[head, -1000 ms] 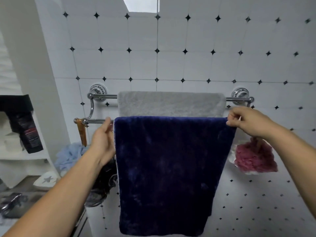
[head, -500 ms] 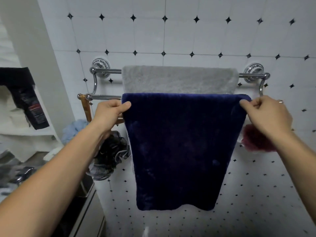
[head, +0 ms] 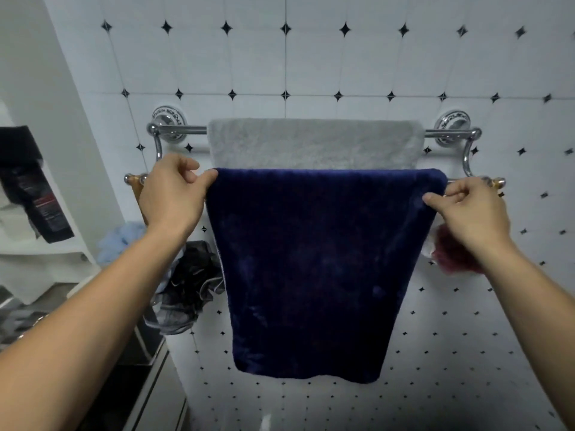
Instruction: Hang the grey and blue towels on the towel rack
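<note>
A chrome double-bar towel rack (head: 174, 130) is fixed to the tiled wall. The grey towel (head: 314, 144) hangs over its upper, rear bar. The dark blue towel (head: 314, 269) is draped over the lower, front bar and covers the grey towel's lower part. My left hand (head: 174, 194) pinches the blue towel's top left corner between thumb and fingers. My right hand (head: 469, 209) pinches its top right edge, just below the bar.
A black mesh sponge (head: 189, 284) and a light blue one (head: 119, 241) hang under the rack's left end; a dark red one (head: 451, 253) hangs under the right end. A white shelf unit with a black pouch (head: 34, 200) stands at the left.
Both hands have gone from the towel's top corners at the bar to pinching its edges slightly lower. The view tilted up and back, showing the whole blue towel.
</note>
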Demonstrator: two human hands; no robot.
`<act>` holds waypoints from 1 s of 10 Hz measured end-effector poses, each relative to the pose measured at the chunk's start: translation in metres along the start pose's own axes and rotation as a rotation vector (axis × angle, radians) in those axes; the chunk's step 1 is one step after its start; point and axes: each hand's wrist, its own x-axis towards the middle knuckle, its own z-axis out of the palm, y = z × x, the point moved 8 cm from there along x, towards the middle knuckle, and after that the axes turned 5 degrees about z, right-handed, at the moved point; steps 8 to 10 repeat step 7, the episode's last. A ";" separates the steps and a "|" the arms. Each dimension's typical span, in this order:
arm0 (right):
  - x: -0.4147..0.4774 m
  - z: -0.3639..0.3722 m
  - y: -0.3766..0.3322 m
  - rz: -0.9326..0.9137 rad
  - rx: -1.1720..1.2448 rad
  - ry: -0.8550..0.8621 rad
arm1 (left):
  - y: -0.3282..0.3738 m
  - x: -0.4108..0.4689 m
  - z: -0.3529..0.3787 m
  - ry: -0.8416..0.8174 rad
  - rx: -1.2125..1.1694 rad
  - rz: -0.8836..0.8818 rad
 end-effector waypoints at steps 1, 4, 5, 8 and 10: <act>-0.007 -0.012 -0.044 -0.369 -0.204 0.189 | 0.050 -0.007 0.010 -0.085 0.124 0.497; 0.010 0.028 -0.059 -0.563 -0.631 -0.192 | 0.057 -0.014 0.057 -0.484 0.381 0.720; 0.003 0.026 -0.059 -0.577 -0.667 -0.118 | 0.057 -0.023 0.052 -0.440 0.398 0.717; -0.060 0.017 -0.066 -0.740 -0.305 0.170 | 0.060 -0.080 0.020 -0.317 0.056 0.639; -0.060 0.017 -0.066 -0.740 -0.305 0.170 | 0.060 -0.080 0.020 -0.317 0.056 0.639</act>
